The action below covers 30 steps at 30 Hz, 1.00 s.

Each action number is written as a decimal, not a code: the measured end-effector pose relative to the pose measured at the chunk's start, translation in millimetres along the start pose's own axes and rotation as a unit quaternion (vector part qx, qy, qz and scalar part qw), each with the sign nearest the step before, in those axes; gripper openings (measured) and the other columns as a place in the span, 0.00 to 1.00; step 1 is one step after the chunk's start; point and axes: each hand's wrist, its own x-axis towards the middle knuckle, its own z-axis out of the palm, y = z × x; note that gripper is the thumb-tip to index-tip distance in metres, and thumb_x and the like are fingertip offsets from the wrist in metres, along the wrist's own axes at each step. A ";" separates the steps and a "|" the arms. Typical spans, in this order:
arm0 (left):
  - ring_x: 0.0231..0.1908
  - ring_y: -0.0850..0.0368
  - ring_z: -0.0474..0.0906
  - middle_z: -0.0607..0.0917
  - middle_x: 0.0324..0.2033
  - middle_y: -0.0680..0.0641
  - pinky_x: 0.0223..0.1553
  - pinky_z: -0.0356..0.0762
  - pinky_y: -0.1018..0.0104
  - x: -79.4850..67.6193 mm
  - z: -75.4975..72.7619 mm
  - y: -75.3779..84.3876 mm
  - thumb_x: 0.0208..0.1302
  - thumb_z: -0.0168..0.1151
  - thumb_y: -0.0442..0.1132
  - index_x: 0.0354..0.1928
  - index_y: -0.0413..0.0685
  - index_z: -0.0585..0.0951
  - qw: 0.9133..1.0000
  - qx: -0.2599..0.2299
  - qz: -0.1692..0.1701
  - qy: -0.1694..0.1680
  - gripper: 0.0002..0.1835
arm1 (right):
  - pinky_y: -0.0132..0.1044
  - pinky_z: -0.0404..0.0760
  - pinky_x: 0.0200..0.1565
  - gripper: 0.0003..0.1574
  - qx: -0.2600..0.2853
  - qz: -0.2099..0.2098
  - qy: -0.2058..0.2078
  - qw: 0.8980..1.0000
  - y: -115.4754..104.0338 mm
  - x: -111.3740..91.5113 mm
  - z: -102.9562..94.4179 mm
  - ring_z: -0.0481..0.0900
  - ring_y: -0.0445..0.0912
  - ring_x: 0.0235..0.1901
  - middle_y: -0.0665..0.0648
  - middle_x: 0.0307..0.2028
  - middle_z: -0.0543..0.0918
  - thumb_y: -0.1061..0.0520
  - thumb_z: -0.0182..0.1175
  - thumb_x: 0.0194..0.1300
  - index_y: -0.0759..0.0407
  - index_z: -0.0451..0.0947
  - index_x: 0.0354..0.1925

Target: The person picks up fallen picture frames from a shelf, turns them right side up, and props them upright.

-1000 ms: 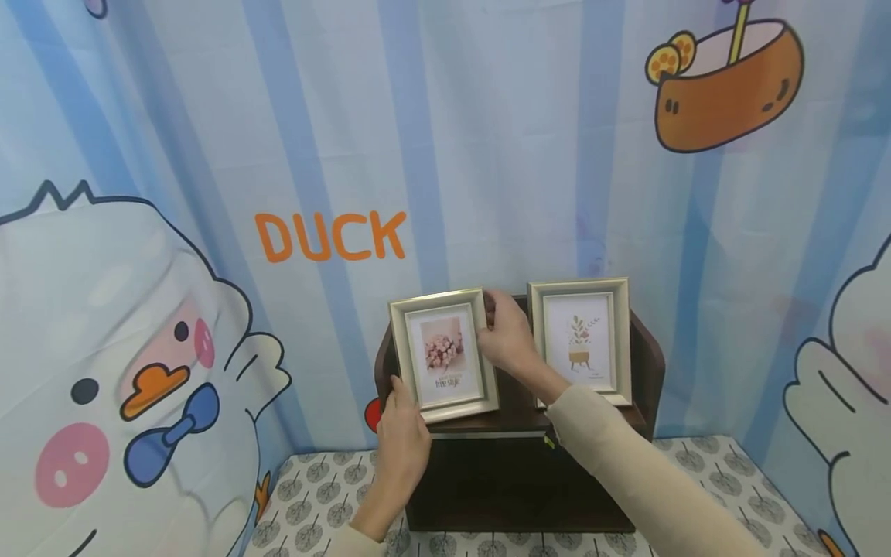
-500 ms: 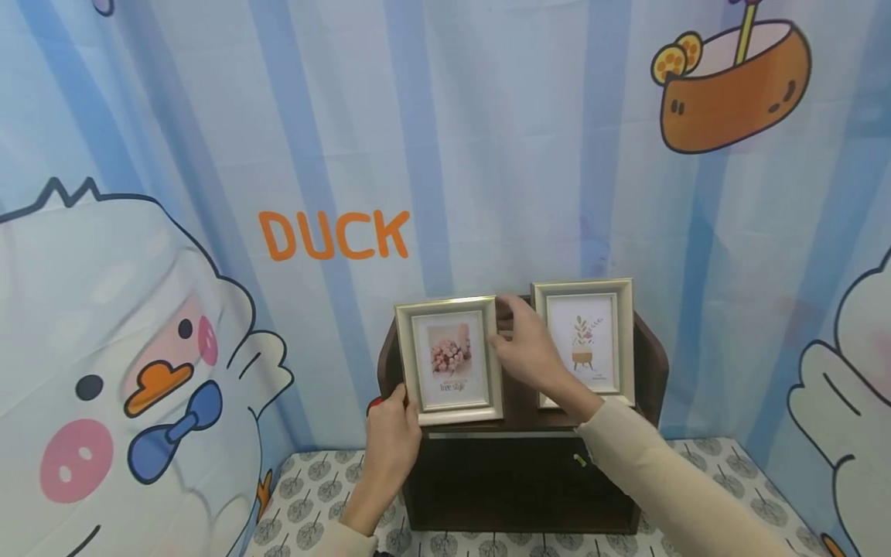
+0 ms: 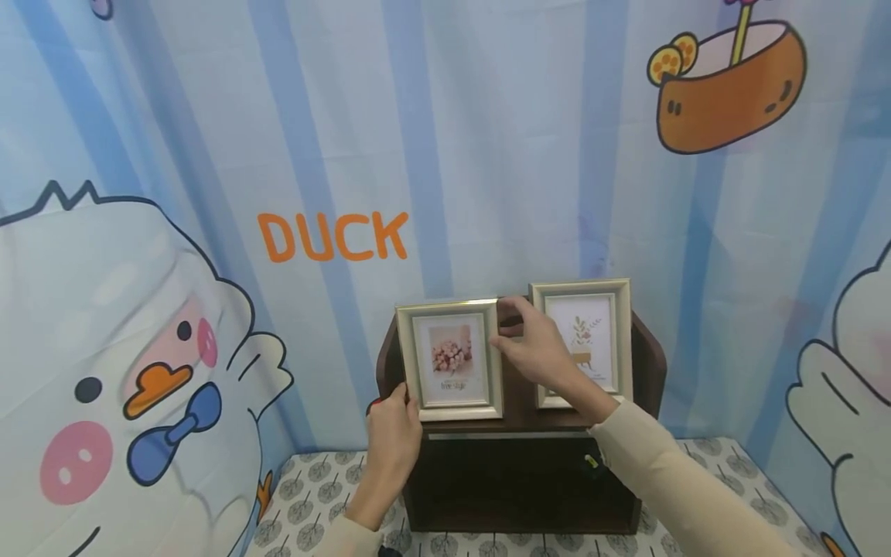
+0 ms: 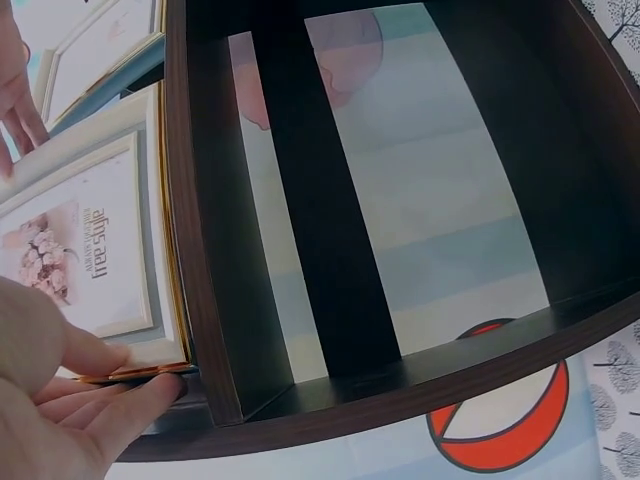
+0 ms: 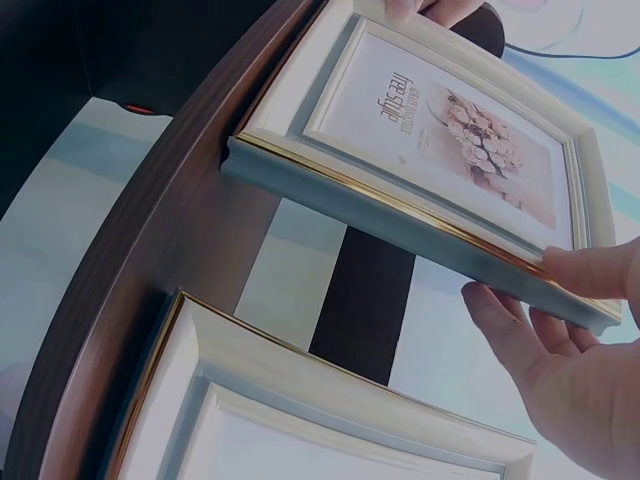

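A pale gold picture frame with a pink flower photo stands on the upper shelf of a dark brown wooden rack. My left hand pinches its lower left edge, thumb on the front and fingers beside and behind in the left wrist view. Near the upper right corner my right hand grips the side edge, with the thumb on the front in the right wrist view. To the right, a second matching frame with a potted plant picture leans on the same shelf, partly hidden by my right hand.
Below the shelf is the rack's dark lower compartment. The rack stands on a tree-patterned cloth. Behind hangs a striped blue curtain with cartoon prints. The rack's side panel rises right of the second frame.
The flower frame has come down slightly and shifted right, and its tilt has lessened. Both hands have moved with it. The plant frame stays in place.
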 end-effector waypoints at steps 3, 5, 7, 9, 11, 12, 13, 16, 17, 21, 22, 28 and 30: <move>0.26 0.41 0.89 0.90 0.34 0.29 0.24 0.84 0.55 -1.1 -1.1 0.9 0.73 0.64 0.30 0.55 0.25 0.83 1.000 0.010 0.000 0.000 0.15 | 0.51 0.89 0.55 0.35 0.007 -0.005 0.001 1.000 1.3 -0.2 1.4 0.85 0.66 0.58 0.69 0.62 0.80 0.64 0.66 0.71 0.65 0.67 0.72; 0.23 0.42 0.87 0.90 0.29 0.32 0.22 0.82 0.55 -5.0 -7.4 5.4 0.72 0.65 0.33 0.50 0.28 0.85 0.999 0.045 0.012 -0.001 0.13 | 0.51 0.89 0.54 0.35 0.012 -0.003 -0.002 1.000 2.5 -1.1 3.1 0.85 0.65 0.59 0.69 0.62 0.80 0.64 0.66 0.71 0.65 0.68 0.72; 0.20 0.43 0.85 0.90 0.28 0.33 0.19 0.80 0.56 -8.1 -21.6 14.9 0.72 0.66 0.33 0.48 0.28 0.86 0.997 0.071 0.026 0.001 0.12 | 0.50 0.89 0.54 0.35 0.016 0.004 -0.009 1.000 3.3 -2.3 5.0 0.84 0.65 0.60 0.68 0.63 0.80 0.64 0.66 0.71 0.63 0.67 0.72; 0.22 0.41 0.87 0.90 0.31 0.32 0.21 0.83 0.55 -5.8 -41.7 27.3 0.71 0.67 0.34 0.49 0.28 0.86 0.996 0.076 0.038 0.009 0.13 | 0.50 0.89 0.54 0.36 0.015 0.004 -0.014 1.000 3.4 -3.1 6.0 0.84 0.64 0.60 0.68 0.63 0.80 0.63 0.66 0.71 0.63 0.67 0.73; 0.28 0.40 0.89 0.91 0.39 0.30 0.26 0.87 0.53 6.0 -62.2 39.3 0.71 0.66 0.32 0.55 0.28 0.84 0.997 0.054 0.051 0.018 0.15 | 0.50 0.90 0.53 0.35 0.012 -0.002 -0.012 1.000 3.0 -3.8 5.5 0.85 0.64 0.60 0.68 0.63 0.80 0.63 0.66 0.71 0.63 0.67 0.72; 0.33 0.38 0.90 0.91 0.43 0.30 0.31 0.89 0.51 15.3 -70.7 43.6 0.71 0.65 0.31 0.58 0.27 0.83 0.997 0.038 0.062 0.023 0.17 | 0.50 0.90 0.53 0.35 0.011 -0.004 -0.009 1.000 2.6 -3.7 4.9 0.85 0.64 0.60 0.68 0.63 0.80 0.63 0.67 0.71 0.63 0.68 0.72; 0.37 0.37 0.91 0.90 0.47 0.29 0.36 0.89 0.49 25.7 -77.4 47.0 0.71 0.65 0.31 0.60 0.27 0.82 0.997 0.025 0.072 0.025 0.19 | 0.51 0.90 0.52 0.35 0.009 -0.005 -0.003 1.000 2.5 -3.8 4.0 0.85 0.64 0.59 0.68 0.63 0.80 0.63 0.67 0.71 0.63 0.68 0.72; 0.47 0.35 0.89 0.88 0.53 0.29 0.46 0.89 0.45 58.4 -87.9 50.5 0.73 0.65 0.32 0.65 0.29 0.78 0.994 0.008 0.107 0.013 0.22 | 0.52 0.89 0.52 0.35 0.007 -0.009 0.007 1.000 3.6 -4.6 0.2 0.86 0.64 0.59 0.68 0.62 0.81 0.63 0.67 0.70 0.63 0.69 0.72; 0.51 0.34 0.88 0.87 0.55 0.29 0.49 0.88 0.43 67.8 -89.3 50.0 0.73 0.65 0.33 0.67 0.30 0.77 0.993 0.008 0.118 0.005 0.24 | 0.52 0.89 0.53 0.35 0.009 -0.007 0.007 1.000 3.8 -5.2 -0.9 0.86 0.63 0.59 0.68 0.63 0.81 0.63 0.67 0.70 0.63 0.69 0.72; 0.52 0.36 0.88 0.86 0.58 0.30 0.50 0.89 0.46 92.1 -91.6 43.1 0.73 0.65 0.32 0.68 0.32 0.77 0.989 0.005 0.136 -0.051 0.25 | 0.55 0.87 0.56 0.34 0.006 -0.012 -0.003 1.000 8.3 -11.5 1.3 0.85 0.64 0.59 0.69 0.63 0.82 0.61 0.67 0.71 0.64 0.70 0.71; 0.53 0.37 0.89 0.86 0.59 0.31 0.51 0.89 0.47 94.9 -92.1 41.0 0.73 0.65 0.32 0.68 0.33 0.78 0.989 0.002 0.133 -0.068 0.24 | 0.56 0.87 0.57 0.34 0.006 -0.009 -0.007 1.000 10.6 -14.4 4.0 0.85 0.63 0.59 0.69 0.63 0.82 0.60 0.67 0.71 0.64 0.70 0.71; 0.54 0.40 0.89 0.87 0.59 0.34 0.50 0.89 0.49 100.3 -92.1 33.8 0.74 0.64 0.32 0.66 0.38 0.82 0.988 -0.037 0.107 -0.106 0.20 | 0.55 0.84 0.61 0.32 0.023 0.045 -0.017 0.999 38.4 -39.9 28.9 0.85 0.61 0.59 0.67 0.61 0.85 0.60 0.68 0.71 0.66 0.73 0.69; 0.53 0.40 0.90 0.87 0.60 0.34 0.49 0.90 0.48 101.4 -91.4 34.4 0.74 0.64 0.33 0.66 0.39 0.82 0.988 -0.046 0.106 -0.105 0.20 | 0.54 0.86 0.59 0.31 0.028 0.063 -0.013 0.998 47.6 -49.1 36.2 0.86 0.60 0.58 0.67 0.59 0.86 0.60 0.68 0.70 0.65 0.74 0.68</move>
